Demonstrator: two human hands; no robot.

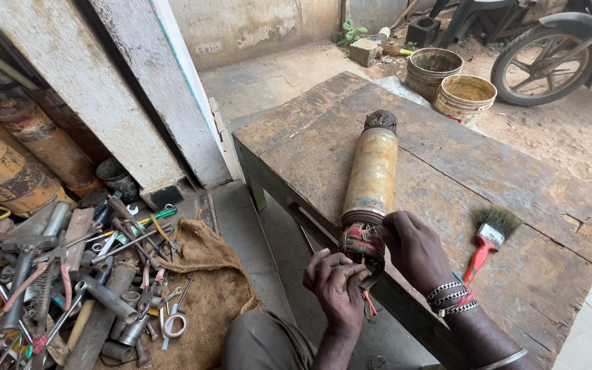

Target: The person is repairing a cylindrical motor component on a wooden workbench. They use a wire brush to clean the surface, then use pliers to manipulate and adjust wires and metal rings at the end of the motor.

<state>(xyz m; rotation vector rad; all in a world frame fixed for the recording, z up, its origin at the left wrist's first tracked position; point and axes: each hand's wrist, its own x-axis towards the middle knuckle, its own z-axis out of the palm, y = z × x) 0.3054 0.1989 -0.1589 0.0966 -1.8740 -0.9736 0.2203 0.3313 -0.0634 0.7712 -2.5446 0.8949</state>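
At the far left of the frame, rusted cylinders (pixel 8 171) were stacked against a wall. Below them, in the lower left, a heap of wrenches, pipes and other hand tools (pixel 77 274) was spread over the floor and partly over a burlap sack (pixel 214 288).

In the lower middle of the frame, the left hand (pixel 337 284) was closed around the near end of a long, yellowish rusted motor stator (pixel 371 178), its fingers curled under the red and dark copper windings (pixel 361 245) that stuck out there. Just to the right, the right hand (pixel 412 250) was wrapped over the same wound end from above, the fingers bent onto the windings; beaded bracelets (pixel 450 298) were worn on that wrist. The stator was laid lengthwise on a worn wooden counter (pixel 515 192), its near end projecting past the counter's front edge and its far end, with dark windings, pointed toward the upper middle of the frame.

To the right of the hands, a red-handled paintbrush (pixel 488 240) was laid on the counter. In the upper right, two buckets (pixel 464 96) and a motorcycle wheel (pixel 549 65) were seen on the sandy ground.
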